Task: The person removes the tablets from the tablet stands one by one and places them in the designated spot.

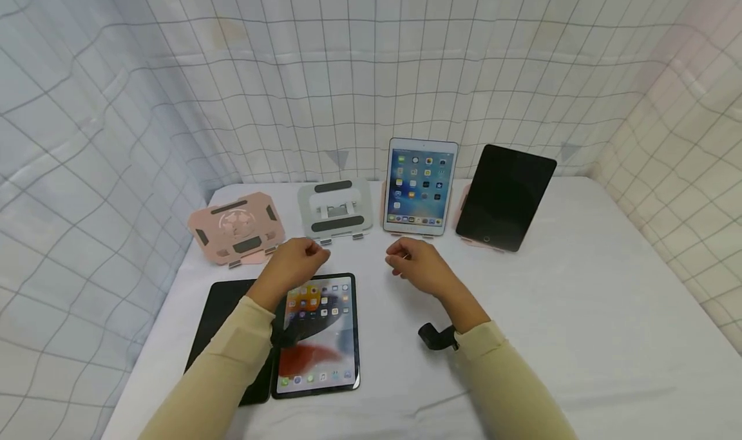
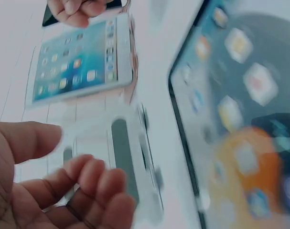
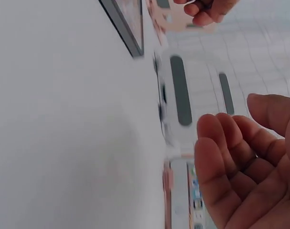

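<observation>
My left hand (image 1: 301,259) hovers over the far edge of a lit tablet (image 1: 321,334) lying flat on the table, fingers loosely curled and holding nothing. In the left wrist view, this hand (image 2: 73,186) is empty beside the grey stand (image 2: 125,162). My right hand (image 1: 408,263) hangs just in front of a white lit tablet (image 1: 420,185) propped upright, also loosely curled and empty. The right wrist view shows its bare palm (image 3: 245,162) near the grey stand (image 3: 183,90). The empty grey stand (image 1: 335,211) sits between the two hands, further back.
An empty pink stand (image 1: 234,230) sits at the back left. A dark tablet (image 1: 504,195) leans on a pink stand at the back right. A black tablet or cover (image 1: 223,311) lies under my left forearm. White cloth (image 1: 580,311) covers the table; checked fabric walls surround it.
</observation>
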A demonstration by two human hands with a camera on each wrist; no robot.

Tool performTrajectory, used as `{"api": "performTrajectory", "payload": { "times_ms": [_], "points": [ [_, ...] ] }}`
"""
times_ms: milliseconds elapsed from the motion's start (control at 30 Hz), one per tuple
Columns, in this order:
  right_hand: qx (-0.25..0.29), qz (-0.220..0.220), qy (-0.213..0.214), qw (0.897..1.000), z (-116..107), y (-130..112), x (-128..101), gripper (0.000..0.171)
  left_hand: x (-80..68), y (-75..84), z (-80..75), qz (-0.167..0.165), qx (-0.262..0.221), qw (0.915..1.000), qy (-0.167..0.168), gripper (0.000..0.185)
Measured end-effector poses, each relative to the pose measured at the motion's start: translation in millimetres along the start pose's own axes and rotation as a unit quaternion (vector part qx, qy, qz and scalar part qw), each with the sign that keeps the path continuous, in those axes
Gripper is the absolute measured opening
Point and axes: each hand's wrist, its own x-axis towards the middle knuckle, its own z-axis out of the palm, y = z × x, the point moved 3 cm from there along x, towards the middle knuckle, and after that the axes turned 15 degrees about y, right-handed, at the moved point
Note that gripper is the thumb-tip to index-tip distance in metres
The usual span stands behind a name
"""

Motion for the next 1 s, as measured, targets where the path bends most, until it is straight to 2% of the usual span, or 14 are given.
{"api": "performTrajectory", "payload": {
  "times_ms": [100,267,367,567,733,833,1000],
  "points": [
    [0.012,0.011,0.033,0.999,-20,6,11,0.019,17.0,15.5,7.0,0.017,-0.029,0.9993,-0.016,0.030],
    [0.029,0.027,0.098,0.994,-58,16,29,0.021,45.2,37.4,19.0,0.014,-0.107,0.9935,-0.037,0.029],
    [0.030,0.033,0.132,0.990,-78,18,37,0.021,59.2,49.2,22.3,0.008,-0.140,0.9896,-0.034,0.030],
    [0.036,0.039,0.169,0.984,-106,14,52,0.027,83.9,68.5,27.5,-0.016,-0.187,0.9821,-0.015,0.030],
    [0.041,0.028,0.193,0.980,-122,12,69,0.027,101.7,79.2,32.2,-0.054,-0.237,0.9700,0.001,0.031],
    [0.036,0.024,0.197,0.979,-127,10,77,0.028,108.4,85.5,31.7,-0.061,-0.242,0.9684,0.012,0.030],
    [0.032,0.028,0.209,0.977,-133,8,89,0.027,117.7,97.1,30.9,-0.042,-0.219,0.9739,0.042,0.028]
  ]
}}
